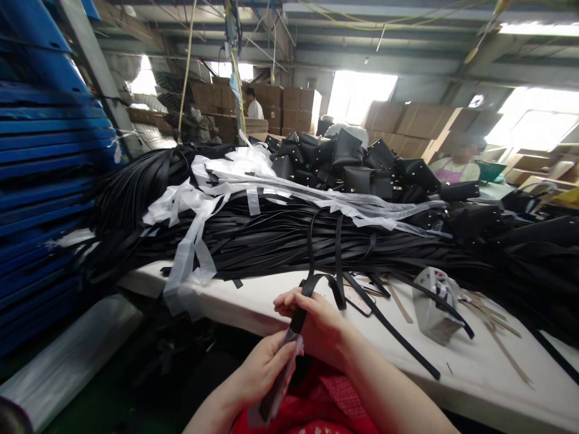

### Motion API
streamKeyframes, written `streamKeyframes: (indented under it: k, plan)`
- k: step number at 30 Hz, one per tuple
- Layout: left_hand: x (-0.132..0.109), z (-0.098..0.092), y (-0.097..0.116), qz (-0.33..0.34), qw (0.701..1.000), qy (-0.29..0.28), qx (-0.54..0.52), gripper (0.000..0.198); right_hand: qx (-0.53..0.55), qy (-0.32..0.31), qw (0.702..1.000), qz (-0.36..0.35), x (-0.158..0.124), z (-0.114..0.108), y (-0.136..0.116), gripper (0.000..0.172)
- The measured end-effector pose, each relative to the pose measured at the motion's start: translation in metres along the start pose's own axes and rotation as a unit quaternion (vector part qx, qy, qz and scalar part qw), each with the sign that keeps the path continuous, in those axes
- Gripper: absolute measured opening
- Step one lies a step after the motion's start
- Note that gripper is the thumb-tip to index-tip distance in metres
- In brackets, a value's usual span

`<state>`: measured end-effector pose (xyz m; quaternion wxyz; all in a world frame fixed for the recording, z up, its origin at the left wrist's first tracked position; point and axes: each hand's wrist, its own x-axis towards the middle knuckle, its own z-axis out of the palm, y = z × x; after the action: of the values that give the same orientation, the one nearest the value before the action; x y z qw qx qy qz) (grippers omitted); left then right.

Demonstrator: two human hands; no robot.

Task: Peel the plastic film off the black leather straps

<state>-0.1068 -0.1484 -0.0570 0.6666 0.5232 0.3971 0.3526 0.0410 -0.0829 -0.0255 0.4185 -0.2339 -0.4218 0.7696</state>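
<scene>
Black flat leather-like strap (297, 320) hangs before the white-covered counter (253, 298). The left hand (265, 366) pinches it through translucent plastic film (292, 339); the right hand (322, 316) curves around it (grip pressure can't be told). Handling the film-covered stretch seems underway; the next move calls for steadiness. Beyond, a greyish-white tub's (434, 328) contents are indistinct.

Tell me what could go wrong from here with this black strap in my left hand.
The held strap seems to loop up toward the strap pile, so pulling could snag others. White strips dangle past the edge of the table and might catch or slide off. Another strap appears to lie across the grey container; tugging it may tip that over.
</scene>
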Motion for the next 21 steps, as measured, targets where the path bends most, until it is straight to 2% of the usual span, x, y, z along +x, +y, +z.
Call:
streamKeyframes:
  k: [2,5,7,9,11,13,15,16,18,21]
  plan:
    - [0.004,0.000,0.001,0.014,0.999,0.038,-0.006,0.052,-0.033,0.009,0.999,-0.015,0.004,0.006,0.010,0.037]
    - [0.008,-0.001,0.002,0.051,0.995,0.085,0.021,0.055,-0.094,-0.038,0.993,0.060,0.008,0.011,0.023,0.051]
    - [0.007,-0.001,0.002,0.061,0.993,0.089,0.037,0.054,-0.054,-0.041,0.994,0.088,0.010,0.011,0.021,0.049]
    - [0.004,0.000,0.001,0.046,0.995,0.076,0.051,0.052,0.039,0.024,0.997,0.057,0.012,0.008,0.007,0.038]
    - [0.002,0.001,0.000,0.028,0.995,0.060,0.069,0.052,0.102,0.091,0.991,-0.008,0.016,0.002,-0.013,0.030]
    - [0.002,0.002,-0.001,0.024,0.995,0.057,0.079,0.053,0.066,0.109,0.990,-0.061,0.020,-0.004,-0.027,0.040]
    - [0.006,0.002,0.001,0.032,0.995,0.063,0.075,0.052,-0.050,0.096,0.990,-0.086,0.020,-0.007,-0.027,0.051]
    - [0.009,0.002,0.002,0.040,0.994,0.066,0.074,0.052,-0.106,0.085,0.988,-0.079,0.018,-0.007,-0.022,0.054]
    - [0.014,0.002,0.006,0.063,0.992,0.076,0.081,0.050,-0.159,0.048,0.986,-0.018,0.013,-0.004,-0.005,0.057]
    - [0.018,0.005,0.011,0.087,0.986,0.098,0.104,0.050,-0.097,-0.020,0.990,0.098,0.005,-0.001,0.015,0.060]
